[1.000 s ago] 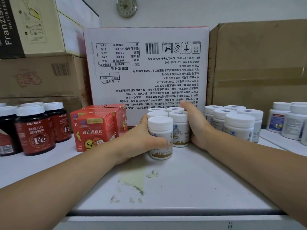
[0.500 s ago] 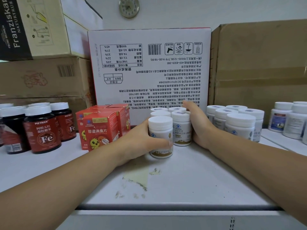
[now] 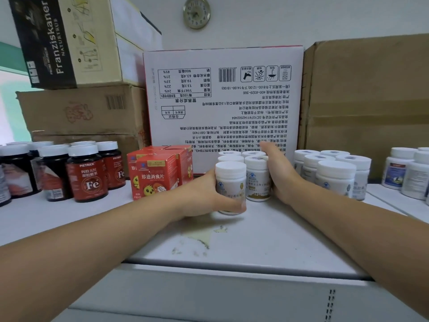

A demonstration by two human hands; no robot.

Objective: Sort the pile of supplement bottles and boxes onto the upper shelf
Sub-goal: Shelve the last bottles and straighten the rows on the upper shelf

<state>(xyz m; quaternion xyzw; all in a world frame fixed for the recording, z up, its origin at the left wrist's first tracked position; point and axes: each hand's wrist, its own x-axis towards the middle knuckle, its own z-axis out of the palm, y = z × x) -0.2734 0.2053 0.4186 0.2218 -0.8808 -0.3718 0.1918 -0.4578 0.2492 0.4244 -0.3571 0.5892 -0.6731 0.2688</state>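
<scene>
On the white shelf (image 3: 255,240), directly in front of the big white printed box (image 3: 222,101), stands a tight cluster of white bottles (image 3: 256,180). The left hand (image 3: 202,196) grips the front bottle (image 3: 231,180) of that cluster, farthest forward from the box, its fingers curled round the lower body while the base sits on the shelf. The right hand (image 3: 281,175) presses flat against the cluster's right side, fingers straight and reaching back toward the box. Left of the box's lower corner stand red boxes (image 3: 157,177), and farther left dark bottles (image 3: 86,175) with white caps. Right of the box's base stands a second group of white bottles (image 3: 334,173).
</scene>
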